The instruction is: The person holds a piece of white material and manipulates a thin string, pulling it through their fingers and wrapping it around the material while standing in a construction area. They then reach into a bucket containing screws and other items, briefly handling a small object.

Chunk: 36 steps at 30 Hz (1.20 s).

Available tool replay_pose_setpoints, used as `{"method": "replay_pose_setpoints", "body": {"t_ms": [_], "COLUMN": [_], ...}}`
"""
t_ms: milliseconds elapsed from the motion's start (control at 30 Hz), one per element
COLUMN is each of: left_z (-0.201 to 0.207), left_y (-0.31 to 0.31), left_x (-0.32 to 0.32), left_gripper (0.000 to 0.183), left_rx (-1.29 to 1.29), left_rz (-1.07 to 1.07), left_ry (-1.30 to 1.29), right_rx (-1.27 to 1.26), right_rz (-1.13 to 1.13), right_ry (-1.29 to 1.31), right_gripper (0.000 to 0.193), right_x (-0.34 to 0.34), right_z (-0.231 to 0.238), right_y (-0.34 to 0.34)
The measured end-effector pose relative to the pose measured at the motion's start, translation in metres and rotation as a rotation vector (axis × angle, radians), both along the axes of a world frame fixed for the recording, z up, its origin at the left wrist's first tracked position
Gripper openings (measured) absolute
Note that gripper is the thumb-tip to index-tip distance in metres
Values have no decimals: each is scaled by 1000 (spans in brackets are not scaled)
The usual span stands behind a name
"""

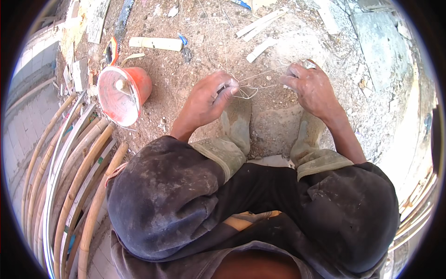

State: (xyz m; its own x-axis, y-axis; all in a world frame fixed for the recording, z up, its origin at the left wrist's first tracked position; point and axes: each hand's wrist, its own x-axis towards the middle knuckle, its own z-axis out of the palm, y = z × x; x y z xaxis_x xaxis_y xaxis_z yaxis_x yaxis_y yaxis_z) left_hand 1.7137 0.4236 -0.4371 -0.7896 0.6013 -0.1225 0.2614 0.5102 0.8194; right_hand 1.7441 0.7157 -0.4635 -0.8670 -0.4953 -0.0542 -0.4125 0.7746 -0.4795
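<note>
The person squats over dusty, stony ground [186, 74], knees in dirty dark trousers spread wide and grey rubber boots [237, 135] planted below the hands. The left hand [211, 97] is curled nearly closed, thumb and fingertips pinching a thin wire [260, 74] where it bends into small loops just beside the fingers. The wire runs taut from there up and to the right to the right hand [311, 86], which is also curled in, its fingers closed round the wire's other end; something small and pale shows above its knuckles, too blurred to tell what it is. Both hands hang above the ground between the boots' toes, well apart from each other.

To the left an orange bucket [123, 93] lies tipped on its side, its pale inside facing the camera. Near it a bundle of bamboo poles [83, 186] curves along the left edge. Short pale wood offcuts [260, 21] lie scattered on the dirt farther up, and a flat grey slab [378, 44] sits at the upper right
</note>
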Motion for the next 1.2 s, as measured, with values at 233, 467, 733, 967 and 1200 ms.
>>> {"method": "replay_pose_setpoints", "body": {"t_ms": [233,467,733,967,1200], "left_z": [2,-2,-8,-11,-21], "left_y": [-5,0,-10,-14,-16], "left_x": [1,0,2,6,4], "left_gripper": [9,11,11,11,10], "left_rx": [-80,-129,-170,-4,232], "left_rz": [107,23,56,201,387], "left_ry": [-93,-1,-17,-293,-343], "right_rx": [-29,-13,-56,-188,-188], "right_rz": [17,39,6,-98,-38], "right_ry": [-49,-61,-60,-76,-155], "right_gripper": [33,32,32,31,33], "right_x": [-3,-1,-1,5,9], "right_z": [2,0,0,-11,-18], "right_y": [1,3,1,-2,1]}}
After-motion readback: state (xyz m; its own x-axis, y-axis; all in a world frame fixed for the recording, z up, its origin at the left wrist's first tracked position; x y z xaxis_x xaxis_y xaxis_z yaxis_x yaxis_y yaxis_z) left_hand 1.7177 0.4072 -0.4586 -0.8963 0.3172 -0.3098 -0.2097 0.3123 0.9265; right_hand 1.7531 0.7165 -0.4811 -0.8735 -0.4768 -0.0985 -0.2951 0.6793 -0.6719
